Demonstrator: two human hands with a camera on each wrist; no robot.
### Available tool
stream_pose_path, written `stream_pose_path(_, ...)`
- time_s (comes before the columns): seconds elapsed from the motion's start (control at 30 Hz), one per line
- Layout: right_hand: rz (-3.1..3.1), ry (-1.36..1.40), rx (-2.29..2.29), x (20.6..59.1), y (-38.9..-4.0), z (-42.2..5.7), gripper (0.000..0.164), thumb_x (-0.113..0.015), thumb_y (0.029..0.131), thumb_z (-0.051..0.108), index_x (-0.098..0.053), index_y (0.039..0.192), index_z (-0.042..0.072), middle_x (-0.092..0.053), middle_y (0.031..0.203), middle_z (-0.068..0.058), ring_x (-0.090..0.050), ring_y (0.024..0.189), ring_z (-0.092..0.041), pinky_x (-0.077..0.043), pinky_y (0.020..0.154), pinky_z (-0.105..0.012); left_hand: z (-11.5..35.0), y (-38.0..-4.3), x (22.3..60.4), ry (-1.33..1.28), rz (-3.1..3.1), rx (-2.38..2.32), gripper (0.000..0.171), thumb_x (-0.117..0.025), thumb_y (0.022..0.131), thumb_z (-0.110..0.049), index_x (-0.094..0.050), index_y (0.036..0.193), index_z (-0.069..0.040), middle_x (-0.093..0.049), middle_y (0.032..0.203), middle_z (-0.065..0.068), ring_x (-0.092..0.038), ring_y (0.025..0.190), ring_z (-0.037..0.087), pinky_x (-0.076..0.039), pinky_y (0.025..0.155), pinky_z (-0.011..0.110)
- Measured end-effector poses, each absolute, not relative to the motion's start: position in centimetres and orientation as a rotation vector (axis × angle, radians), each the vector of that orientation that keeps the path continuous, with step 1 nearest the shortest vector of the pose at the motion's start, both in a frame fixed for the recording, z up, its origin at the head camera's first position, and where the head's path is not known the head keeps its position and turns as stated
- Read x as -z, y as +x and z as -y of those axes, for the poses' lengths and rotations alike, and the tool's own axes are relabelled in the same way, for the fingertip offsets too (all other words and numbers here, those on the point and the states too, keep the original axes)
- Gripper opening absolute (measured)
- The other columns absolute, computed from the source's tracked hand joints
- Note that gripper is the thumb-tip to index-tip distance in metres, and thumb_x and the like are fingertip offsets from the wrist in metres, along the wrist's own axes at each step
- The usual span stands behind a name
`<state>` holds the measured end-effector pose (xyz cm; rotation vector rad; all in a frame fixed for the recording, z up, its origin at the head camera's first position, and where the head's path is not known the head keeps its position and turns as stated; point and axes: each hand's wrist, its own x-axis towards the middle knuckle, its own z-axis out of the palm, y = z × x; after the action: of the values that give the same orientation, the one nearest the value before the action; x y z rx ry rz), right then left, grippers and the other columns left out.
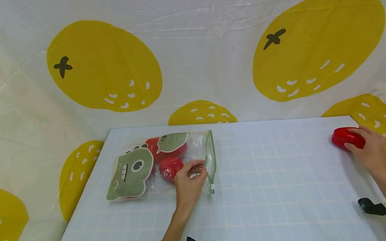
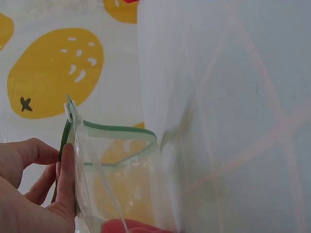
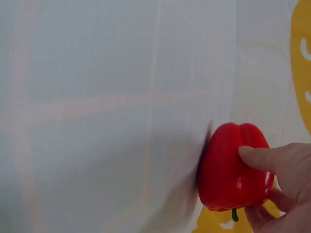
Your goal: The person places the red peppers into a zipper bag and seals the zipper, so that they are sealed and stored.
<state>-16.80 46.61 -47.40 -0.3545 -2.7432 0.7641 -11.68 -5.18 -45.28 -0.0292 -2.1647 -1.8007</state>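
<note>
A clear zip bag (image 1: 196, 144) with a green dinosaur print lies on the left half of the table, several red items (image 1: 170, 167) inside it. My left hand (image 1: 190, 182) pinches the bag's edge near its green-rimmed mouth (image 2: 116, 129), which gapes in the left wrist view. Over at the table's right side, my right hand (image 1: 372, 150) grips a red bell pepper (image 3: 233, 170), thumb on one side and fingers on the other. The pepper's green stem (image 3: 235, 214) points down in the right wrist view. Its shadow falls on the cloth close beside it.
A pale blue checked cloth covers the table (image 1: 261, 193). Behind and around it hangs a white curtain (image 1: 202, 54) printed with yellow fruit. The table's right edge runs close by the right hand. Dark straps (image 1: 372, 207) sit at both wrists.
</note>
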Motion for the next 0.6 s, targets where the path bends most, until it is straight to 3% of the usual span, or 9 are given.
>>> stream_pose_path(0.2,2.737,-0.339,-0.696,47.17,-16.47,-46.95,0.060,-0.066,0.097,0.004,-0.041,0.151,-0.006,-0.041,0.146,-0.037,-0.032,0.133,-0.058,-0.042,0.096,-0.076,5.18,-11.70,45.25,-0.018,2.169,1.801,0.015,-0.075,0.086,0.001,-0.079,0.100,-0.005,-0.076,0.092,0.006,-0.072,0.079,0.018,-0.060,0.073,0.022)
stream_pose_path(0.6,2.698,-0.411,-0.820,46.74,-15.93,-46.16,0.059,-0.063,0.102,0.016,-0.040,0.152,-0.005,-0.042,0.147,-0.037,-0.037,0.133,-0.055,-0.043,0.099,-0.073,5.26,-11.82,45.44,-0.043,2.159,1.798,0.016,-0.075,0.086,0.001,-0.079,0.101,-0.005,-0.076,0.093,0.006,-0.072,0.080,0.019,-0.059,0.074,0.021)
